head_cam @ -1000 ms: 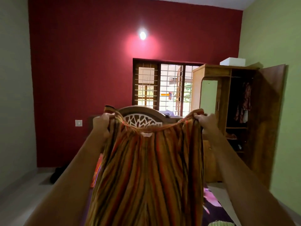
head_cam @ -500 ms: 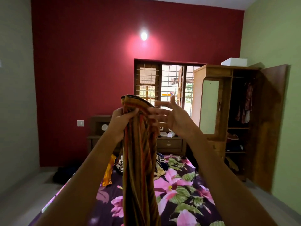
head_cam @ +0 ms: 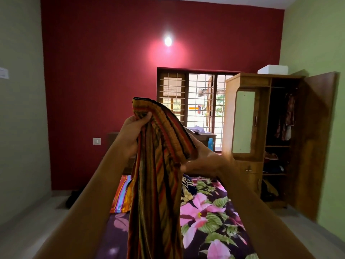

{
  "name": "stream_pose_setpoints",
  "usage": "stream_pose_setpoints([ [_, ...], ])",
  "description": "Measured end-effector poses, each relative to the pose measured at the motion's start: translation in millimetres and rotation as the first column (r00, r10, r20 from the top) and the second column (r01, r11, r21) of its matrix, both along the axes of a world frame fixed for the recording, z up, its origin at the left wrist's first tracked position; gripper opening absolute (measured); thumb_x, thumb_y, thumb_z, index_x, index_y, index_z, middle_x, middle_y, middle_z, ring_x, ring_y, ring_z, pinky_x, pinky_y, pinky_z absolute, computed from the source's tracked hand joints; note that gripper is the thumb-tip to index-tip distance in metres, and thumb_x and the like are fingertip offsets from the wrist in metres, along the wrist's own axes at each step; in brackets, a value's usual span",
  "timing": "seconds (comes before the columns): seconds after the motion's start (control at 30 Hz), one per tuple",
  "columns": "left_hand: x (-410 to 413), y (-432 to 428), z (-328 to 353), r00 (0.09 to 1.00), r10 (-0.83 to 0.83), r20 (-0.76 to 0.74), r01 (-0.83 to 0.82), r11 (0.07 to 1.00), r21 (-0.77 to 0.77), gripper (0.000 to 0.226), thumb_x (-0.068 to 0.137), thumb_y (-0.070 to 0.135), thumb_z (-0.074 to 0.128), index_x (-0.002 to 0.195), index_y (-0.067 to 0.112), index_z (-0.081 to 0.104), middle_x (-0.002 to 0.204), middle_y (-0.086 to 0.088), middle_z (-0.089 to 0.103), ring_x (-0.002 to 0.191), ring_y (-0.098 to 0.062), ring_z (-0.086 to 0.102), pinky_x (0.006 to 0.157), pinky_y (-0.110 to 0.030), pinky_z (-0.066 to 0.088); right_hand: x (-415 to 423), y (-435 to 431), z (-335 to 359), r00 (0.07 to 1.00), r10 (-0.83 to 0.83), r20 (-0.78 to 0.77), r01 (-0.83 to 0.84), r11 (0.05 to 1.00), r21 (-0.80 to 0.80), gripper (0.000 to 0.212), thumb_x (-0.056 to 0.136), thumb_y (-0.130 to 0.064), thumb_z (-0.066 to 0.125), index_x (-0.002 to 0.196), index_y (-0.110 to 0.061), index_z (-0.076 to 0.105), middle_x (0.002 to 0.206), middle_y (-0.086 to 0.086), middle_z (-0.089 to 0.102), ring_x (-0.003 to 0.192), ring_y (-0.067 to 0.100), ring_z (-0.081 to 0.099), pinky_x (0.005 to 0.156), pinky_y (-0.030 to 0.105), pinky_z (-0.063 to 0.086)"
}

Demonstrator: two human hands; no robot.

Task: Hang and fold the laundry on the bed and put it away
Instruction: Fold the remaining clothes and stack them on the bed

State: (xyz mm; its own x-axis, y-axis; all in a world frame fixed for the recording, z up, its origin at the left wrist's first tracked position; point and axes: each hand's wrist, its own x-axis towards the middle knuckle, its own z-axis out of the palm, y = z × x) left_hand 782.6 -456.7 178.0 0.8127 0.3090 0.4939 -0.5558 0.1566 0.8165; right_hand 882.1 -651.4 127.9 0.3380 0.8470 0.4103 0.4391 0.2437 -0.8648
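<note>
Now: the cloth [head_cam: 155, 193], striped and bunched narrow, hangs dead ahead over the bed [head_cam: 211, 212], long axis 12 to 6. The left hand [head_cam: 133, 131] grips its top corner, thumb clamped across. The top edge slants from there toward 4 o'clock into the right hand [head_cam: 205, 159], which holds that end, fingers mostly hidden behind the fabric. The left hand sits higher. The open wardrobe [head_cam: 276, 137] is at 2 o'clock. The next fold likely brings the hem upward.

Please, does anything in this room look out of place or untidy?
Mildly. The wardrobe door stands wide open, loose clothes lie crumpled at the head of the bed, and a dark bundle sits on the floor by the red wall. Nothing looks spilled or damaged.
</note>
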Motion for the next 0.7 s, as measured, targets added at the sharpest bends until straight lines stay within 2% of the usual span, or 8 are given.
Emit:
stream_pose_setpoints([
  [0.07, -3, 4, 1, 1.000, 0.009, 0.005, -0.009, 1.000, 0.012, 0.017, 0.090, 0.020, 0.058, 0.101, 0.007, 0.063, 0.091, -0.006, 0.071, 0.085, -0.021, 0.068, 0.081, -0.038, 0.054, -2, 7, 6, 0.983, -0.167, 0.077, 0.161, 0.984, 0.078, 0.067, 0.064, 0.002, 0.079, 0.122, -0.018, 0.052, 0.112, 0.004, 0.066, 0.106, 0.015, 0.064, 0.085, 0.028, 0.053],
  [0.13, -10, 11, 6, 0.998, 0.063, -0.015, -0.062, 0.996, 0.061, 0.019, 0.089, 0.021, 0.059, 0.102, 0.007, 0.063, 0.096, -0.008, 0.069, 0.091, -0.023, 0.066, 0.086, -0.038, 0.053, -5, 11, 17, 0.959, -0.282, -0.017, 0.280, 0.940, 0.196, 0.048, 0.065, -0.007, 0.076, 0.110, -0.016, 0.061, 0.101, -0.001, 0.071, 0.097, 0.017, 0.067, 0.075, 0.026, 0.055],
  [0.23, -31, 29, 21, 0.969, 0.231, -0.089, -0.186, 0.915, 0.357, 0.012, 0.091, 0.017, 0.056, 0.092, 0.008, 0.065, 0.089, -0.003, 0.069, 0.080, -0.013, 0.066, 0.072, -0.021, 0.055, 0, 13, 48, 0.890, -0.276, -0.363, 0.390, 0.872, 0.295, 0.066, 0.056, -0.014, 0.081, 0.117, 0.001, 0.059, 0.097, 0.008, 0.071, 0.092, 0.026, 0.068, 0.076, 0.035, 0.058],
  [0.3, -42, 41, 30, 0.959, 0.268, -0.090, -0.213, 0.895, 0.392, 0.012, 0.092, 0.014, 0.054, 0.087, 0.009, 0.065, 0.073, 0.004, 0.070, 0.065, -0.006, 0.066, 0.058, -0.017, 0.053, -5, 15, 72, 0.876, -0.179, -0.448, 0.356, 0.867, 0.350, 0.069, 0.061, -0.013, 0.079, 0.122, 0.005, 0.053, 0.103, 0.013, 0.068, 0.096, 0.029, 0.068, 0.084, 0.039, 0.056],
  [0.47, -70, 50, 47, 0.995, 0.076, -0.057, -0.076, 0.997, -0.001, 0.020, 0.082, 0.027, 0.060, 0.089, 0.010, 0.067, 0.082, -0.003, 0.074, 0.075, -0.014, 0.070, 0.060, -0.024, 0.056, -20, 44, 75, 0.942, 0.089, -0.324, 0.040, 0.928, 0.371, 0.020, 0.073, 0.000, 0.065, 0.093, -0.001, 0.068, 0.091, 0.012, 0.071, 0.082, 0.021, 0.070, 0.069, 0.030, 0.058],
  [0.53, -81, 65, 37, 0.949, 0.308, -0.066, -0.298, 0.947, 0.123, 0.016, 0.083, 0.024, 0.064, 0.087, 0.010, 0.068, 0.077, 0.000, 0.073, 0.073, -0.011, 0.069, 0.061, -0.022, 0.055, -19, 61, 68, 0.934, -0.019, -0.358, 0.133, 0.946, 0.297, 0.009, 0.079, 0.000, 0.066, 0.079, -0.007, 0.071, 0.082, 0.008, 0.072, 0.075, 0.017, 0.071, 0.062, 0.026, 0.056],
  [0.63, -105, 89, 18, 0.747, 0.665, -0.017, -0.583, 0.667, 0.463, 0.009, 0.087, 0.019, 0.064, 0.079, 0.015, 0.066, 0.058, 0.013, 0.068, 0.056, 0.002, 0.062, 0.054, -0.015, 0.051, -21, 85, 68, 0.930, -0.339, -0.138, 0.366, 0.875, 0.317, 0.022, 0.085, -0.005, 0.066, 0.067, -0.017, 0.063, 0.073, -0.002, 0.067, 0.068, 0.003, 0.066, 0.063, 0.019, 0.052],
  [0.7, -126, 98, 6, 0.767, 0.639, -0.057, -0.555, 0.705, 0.441, 0.011, 0.090, 0.015, 0.058, 0.082, 0.013, 0.065, 0.060, 0.012, 0.068, 0.057, 0.001, 0.063, 0.053, -0.015, 0.051, -38, 104, 64, 0.912, -0.410, -0.019, 0.395, 0.865, 0.308, 0.016, 0.087, -0.012, 0.065, 0.074, -0.019, 0.059, 0.078, -0.003, 0.064, 0.071, 0.003, 0.062, 0.070, 0.019, 0.049],
])
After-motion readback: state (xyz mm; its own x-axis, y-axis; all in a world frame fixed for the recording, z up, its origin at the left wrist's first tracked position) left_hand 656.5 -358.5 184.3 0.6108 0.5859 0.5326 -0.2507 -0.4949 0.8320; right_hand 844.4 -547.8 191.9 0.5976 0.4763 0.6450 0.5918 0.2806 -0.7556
